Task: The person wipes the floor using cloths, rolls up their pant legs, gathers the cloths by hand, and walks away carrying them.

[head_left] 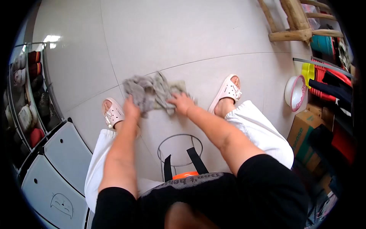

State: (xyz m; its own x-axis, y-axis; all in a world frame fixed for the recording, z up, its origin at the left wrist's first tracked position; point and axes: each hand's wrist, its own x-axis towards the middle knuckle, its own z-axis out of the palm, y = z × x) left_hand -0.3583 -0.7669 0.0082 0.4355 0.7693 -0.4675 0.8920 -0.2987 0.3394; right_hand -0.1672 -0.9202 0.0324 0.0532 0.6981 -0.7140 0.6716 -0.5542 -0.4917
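Your gray cloth [143, 89] lies in a crumpled heap on the pale tile floor [167, 38], out in front of you and between your two feet. Your left hand [132, 109] is on the left end of the cloth. Your right hand [182, 104] is on its right end, with the fingers a little apart. It is blurry there, so I can't tell if either hand is gripping the cloth or just pressing on it. One pink shoe [113, 112] is just left of the cloth, and the other pink shoe [229, 91] is to its right. A round metal ring [180, 134] is on your side of the cloth. Far to the right of the cloth are a pink and white bowl [291, 93] and a cardboard box [305, 126]. Far to its left is a rack of shoes [47, 91].
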